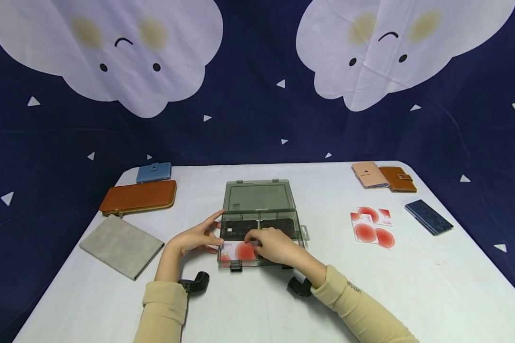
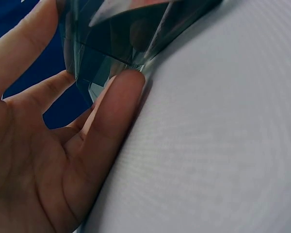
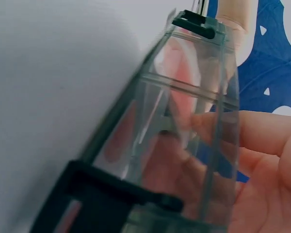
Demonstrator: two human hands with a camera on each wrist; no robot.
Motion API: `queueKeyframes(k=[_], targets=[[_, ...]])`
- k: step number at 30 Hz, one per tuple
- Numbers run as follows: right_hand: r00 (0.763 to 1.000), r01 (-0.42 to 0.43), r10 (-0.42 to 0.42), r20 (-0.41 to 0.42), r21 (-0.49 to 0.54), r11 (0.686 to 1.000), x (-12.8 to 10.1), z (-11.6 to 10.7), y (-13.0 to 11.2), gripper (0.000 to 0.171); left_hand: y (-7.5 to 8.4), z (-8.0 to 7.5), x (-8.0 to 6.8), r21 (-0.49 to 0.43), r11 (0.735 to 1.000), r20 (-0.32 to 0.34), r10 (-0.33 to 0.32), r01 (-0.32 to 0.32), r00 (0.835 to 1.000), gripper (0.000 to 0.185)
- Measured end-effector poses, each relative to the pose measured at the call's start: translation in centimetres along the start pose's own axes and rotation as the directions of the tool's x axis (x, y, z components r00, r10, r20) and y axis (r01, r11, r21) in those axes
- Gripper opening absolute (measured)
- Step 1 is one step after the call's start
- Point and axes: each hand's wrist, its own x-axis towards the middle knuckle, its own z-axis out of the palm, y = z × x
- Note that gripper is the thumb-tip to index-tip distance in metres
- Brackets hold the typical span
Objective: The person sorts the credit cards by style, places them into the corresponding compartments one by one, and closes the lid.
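I judge the card (image 1: pixel 240 250) could snag on a divider and tip the box (image 1: pixel 259 224), since my left hand (image 1: pixel 196 238) only braces its side with straight fingers. My right hand (image 1: pixel 274 245) pinches the card low in the front compartment. The box is smoky clear plastic, lid open, mid-counter (image 1: pixel 412 286).

Left hand (image 2: pixel 43 160) seen palm-up, fingers straight and relaxed. A corner of the clear smoky plastic box (image 2: pixel 121 34) is touched by the thumb tip (image 2: pixel 128 82); other fingers are spread beside the box wall. White counter (image 2: pixel 218 145) lies right of the hand.
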Motion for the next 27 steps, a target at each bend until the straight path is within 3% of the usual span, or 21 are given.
queueKeyframes(k=[8,13,19,27], targets=[[0.999,-0.03,0.03,0.032,-0.019,0.999,-0.4,-0.3,0.0,0.024,-0.1,-0.1,0.0,0.001,1.0,0.003,0.001,-0.001,1.0,0.094],[0.991,-0.009,0.013,-0.132,0.032,0.999,-1.2,-1.6,0.5,0.019,-0.1,-0.2,-0.1,0.008,1.0,0.004,0.004,-0.004,1.0,0.093],[0.93,-0.054,0.072,-0.361,0.06,0.997,-2.9,-4.3,2.9,0.013,-0.1,-0.2,-0.1,0.011,1.0,-0.001,-0.002,0.002,1.0,0.093],[0.842,-0.193,0.211,-0.497,0.088,0.977,-6.3,-6.5,9.5,0.014,-0.1,-0.1,0.0,0.01,1.0,0.006,0.006,-0.006,1.0,0.093]])
